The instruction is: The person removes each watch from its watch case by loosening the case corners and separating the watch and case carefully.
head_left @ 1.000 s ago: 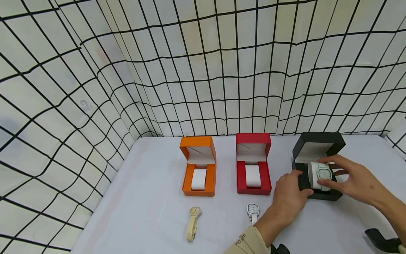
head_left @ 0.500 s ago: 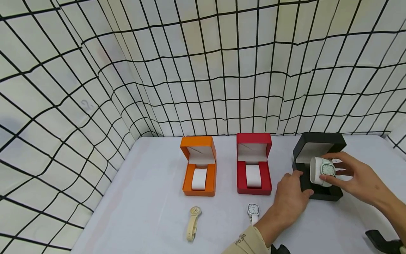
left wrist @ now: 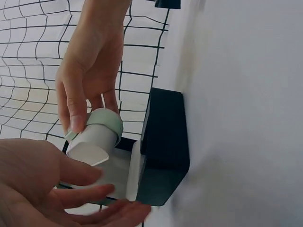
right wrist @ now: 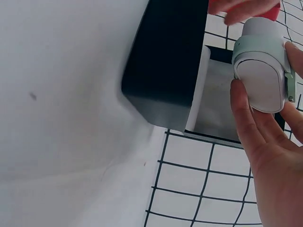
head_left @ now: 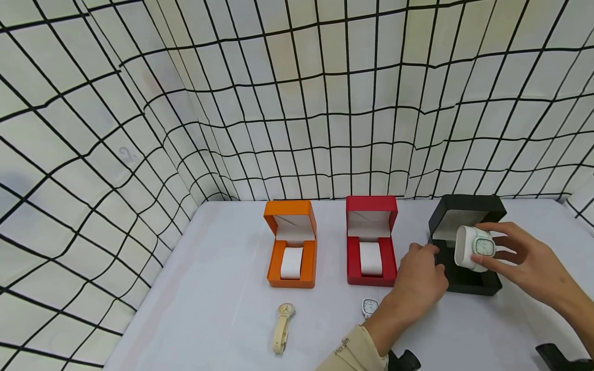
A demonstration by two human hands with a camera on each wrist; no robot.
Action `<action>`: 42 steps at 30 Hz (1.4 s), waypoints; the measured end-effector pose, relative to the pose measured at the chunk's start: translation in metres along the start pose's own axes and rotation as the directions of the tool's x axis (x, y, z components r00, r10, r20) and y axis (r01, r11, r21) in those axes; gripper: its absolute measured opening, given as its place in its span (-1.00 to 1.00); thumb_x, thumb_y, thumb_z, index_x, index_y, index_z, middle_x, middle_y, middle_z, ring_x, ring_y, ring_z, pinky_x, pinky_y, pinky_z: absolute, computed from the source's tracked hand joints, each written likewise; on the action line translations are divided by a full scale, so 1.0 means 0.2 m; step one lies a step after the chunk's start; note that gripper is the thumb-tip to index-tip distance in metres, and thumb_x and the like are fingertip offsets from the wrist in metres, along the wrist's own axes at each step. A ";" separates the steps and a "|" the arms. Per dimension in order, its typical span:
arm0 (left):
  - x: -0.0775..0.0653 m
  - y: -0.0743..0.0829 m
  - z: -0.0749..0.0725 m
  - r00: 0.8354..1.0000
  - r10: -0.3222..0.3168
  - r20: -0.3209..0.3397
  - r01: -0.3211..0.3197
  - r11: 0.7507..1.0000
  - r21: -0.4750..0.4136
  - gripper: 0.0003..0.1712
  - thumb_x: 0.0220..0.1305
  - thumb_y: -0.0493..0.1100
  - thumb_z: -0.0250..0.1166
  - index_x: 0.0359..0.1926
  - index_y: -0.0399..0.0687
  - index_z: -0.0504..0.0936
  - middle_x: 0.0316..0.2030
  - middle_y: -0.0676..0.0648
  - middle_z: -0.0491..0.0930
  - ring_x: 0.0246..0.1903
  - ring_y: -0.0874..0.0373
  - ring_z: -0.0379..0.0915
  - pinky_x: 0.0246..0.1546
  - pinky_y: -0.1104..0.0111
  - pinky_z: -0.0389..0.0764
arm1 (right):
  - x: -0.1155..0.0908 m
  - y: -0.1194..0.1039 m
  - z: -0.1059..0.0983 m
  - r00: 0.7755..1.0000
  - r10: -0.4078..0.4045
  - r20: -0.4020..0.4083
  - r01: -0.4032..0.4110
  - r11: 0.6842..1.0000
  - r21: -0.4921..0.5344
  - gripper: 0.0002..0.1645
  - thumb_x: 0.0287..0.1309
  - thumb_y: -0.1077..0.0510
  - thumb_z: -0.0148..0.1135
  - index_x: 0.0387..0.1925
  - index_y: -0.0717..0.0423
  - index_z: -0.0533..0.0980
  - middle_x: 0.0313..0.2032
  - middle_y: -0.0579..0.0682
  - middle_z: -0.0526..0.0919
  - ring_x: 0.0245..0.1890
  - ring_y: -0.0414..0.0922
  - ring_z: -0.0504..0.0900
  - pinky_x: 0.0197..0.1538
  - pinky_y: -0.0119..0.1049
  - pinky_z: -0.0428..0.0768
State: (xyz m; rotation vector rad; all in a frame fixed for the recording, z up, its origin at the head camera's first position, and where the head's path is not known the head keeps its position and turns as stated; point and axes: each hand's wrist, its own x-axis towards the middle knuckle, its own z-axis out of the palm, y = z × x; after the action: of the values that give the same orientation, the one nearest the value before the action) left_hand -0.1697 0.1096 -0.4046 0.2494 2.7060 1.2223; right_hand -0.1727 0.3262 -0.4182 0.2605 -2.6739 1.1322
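My right hand (head_left: 533, 260) pinches a white watch cushion (head_left: 464, 248) with a pale green wristwatch (head_left: 484, 246) strapped round it, above the open black watch box (head_left: 473, 286). Thumb and fingers clasp it from both sides; in the right wrist view the bare oval end of the cushion (right wrist: 259, 87) faces the camera. My left hand (head_left: 417, 281) is at the left side of the black box, and in the left wrist view its fingers (left wrist: 90, 194) are extended and hold nothing. The right hand (left wrist: 94, 66) and the strap (left wrist: 110, 121) also show there.
An open orange watch box (head_left: 275, 263) and an open red one (head_left: 352, 260) stand left of the black box, each with a white cushion. A cream watch (head_left: 282, 330) and a white watch (head_left: 369, 307), partly hidden by my left arm, lie in front. Black wire mesh (head_left: 301, 113) borders the table.
My right hand has lifted the cushion with the green watch up out of the black box and moved slightly right. My left hand has drawn back a little from the box's edge.
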 end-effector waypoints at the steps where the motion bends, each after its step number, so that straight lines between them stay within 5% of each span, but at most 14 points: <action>1: 0.00 0.00 -0.01 0.999 0.030 -0.021 -0.030 1.000 -0.004 -0.63 0.42 -0.10 0.34 0.22 0.15 0.66 0.08 0.11 0.61 0.02 0.31 0.56 0.00 0.46 0.70 | 0.00 -0.01 0.00 1.000 0.005 0.004 -0.005 1.000 0.008 -0.17 0.13 0.11 0.58 0.40 0.01 0.42 0.10 -0.53 0.34 -0.15 -0.68 0.44 -0.18 -0.83 0.50; 7: 0.02 0.02 -0.04 0.993 0.113 -0.043 -0.120 0.958 -0.262 -0.65 0.52 -0.06 0.25 0.25 0.09 0.63 -0.01 0.16 0.65 -0.14 0.52 0.45 -0.18 0.63 0.61 | -0.02 -0.03 0.00 0.999 0.033 0.027 -0.033 0.999 0.008 -0.15 0.17 0.06 0.55 0.44 0.00 0.39 0.12 -0.58 0.31 -0.14 -0.72 0.43 -0.16 -0.85 0.48; 15: 0.03 0.03 -0.04 0.994 0.101 0.029 -0.076 0.886 -0.458 -0.57 0.54 0.00 0.23 0.35 0.18 0.54 0.00 0.20 0.66 -0.18 0.56 0.47 -0.27 0.63 0.62 | -0.03 -0.07 0.00 0.999 0.008 0.043 -0.010 0.999 0.036 -0.15 0.18 0.12 0.54 0.45 0.02 0.39 0.15 -0.56 0.34 -0.07 -0.78 0.43 -0.13 -0.82 0.51; 21: 0.03 0.04 -0.05 0.994 0.074 0.077 -0.013 0.799 -0.601 -0.49 0.41 -0.09 0.39 0.34 0.19 0.57 -0.11 0.23 0.65 -0.27 0.51 0.55 -0.30 0.53 0.72 | -0.04 -0.08 0.00 0.997 -0.060 0.056 0.057 0.997 0.057 -0.12 0.14 0.21 0.55 0.46 0.05 0.39 0.15 -0.48 0.38 -0.02 -0.74 0.47 -0.07 -0.84 0.48; 29: 0.04 0.02 -0.05 0.990 0.103 0.092 -0.015 0.745 -0.667 -0.36 0.28 -0.19 0.49 0.31 0.45 0.59 -0.17 0.29 0.60 -0.24 0.47 0.59 -0.29 0.55 0.71 | -0.05 -0.12 -0.01 0.976 -0.198 0.084 0.192 0.978 0.076 0.11 -0.13 0.37 0.65 0.49 0.03 0.36 0.21 -0.34 0.37 0.02 -0.52 0.45 -0.03 -0.80 0.49; 36: 0.05 0.00 -0.05 0.984 0.143 0.108 -0.025 0.706 -0.708 -0.44 0.31 -0.22 0.45 0.24 0.42 0.62 -0.16 0.25 0.60 -0.24 0.44 0.61 -0.31 0.47 0.76 | -0.05 -0.13 0.00 0.972 -0.227 0.057 0.224 0.973 0.053 0.08 -0.19 0.39 0.68 0.44 0.01 0.44 0.25 -0.36 0.40 0.11 -0.52 0.41 -0.04 -0.83 0.47; 42: 0.05 -0.02 -0.06 0.985 0.143 0.101 -0.032 0.716 -0.698 -0.48 0.29 -0.21 0.47 0.18 0.40 0.63 -0.18 0.26 0.63 -0.27 0.44 0.61 -0.34 0.48 0.74 | -0.05 -0.14 0.02 0.977 -0.206 0.053 0.201 0.976 0.078 0.06 -0.22 0.40 0.69 0.39 0.01 0.47 0.23 -0.28 0.42 0.08 -0.52 0.49 -0.09 -0.78 0.54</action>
State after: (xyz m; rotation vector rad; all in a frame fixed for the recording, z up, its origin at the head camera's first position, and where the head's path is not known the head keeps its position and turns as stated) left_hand -0.1833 0.1008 -0.4002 0.3442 1.9291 2.0464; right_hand -0.1557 0.3051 -0.4043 0.5763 -2.5875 1.1742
